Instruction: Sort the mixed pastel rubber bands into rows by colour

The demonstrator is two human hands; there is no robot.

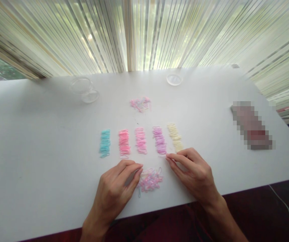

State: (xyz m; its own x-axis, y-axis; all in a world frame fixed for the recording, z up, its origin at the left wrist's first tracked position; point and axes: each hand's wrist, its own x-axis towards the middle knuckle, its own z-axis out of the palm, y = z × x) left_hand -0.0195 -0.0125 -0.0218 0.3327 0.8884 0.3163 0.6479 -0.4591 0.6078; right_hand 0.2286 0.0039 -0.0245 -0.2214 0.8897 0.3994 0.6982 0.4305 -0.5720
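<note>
My right hand (192,171) pinches a small purple loop-shaped piece at the lower end of the purple row (159,139). My left hand (120,185) has its thumb and forefinger closed at the left edge of a mixed pastel pile (151,180); whatever they hold is too small to make out. Side by side on the white table lie stacked rows of thin loop-like pieces: a turquoise row (105,143), a coral row (124,143), a pink row (141,140) and a pale yellow row (175,137), whose lower end is by my right fingers.
Farther back is a second loose pile (140,104) of mixed pieces. Clear round containers or lids (81,85) stand at the back left, and another clear round lid (174,79) at the back. A blurred-out object (251,126) lies at right. String curtains (144,33) border the table's (46,151) far edge.
</note>
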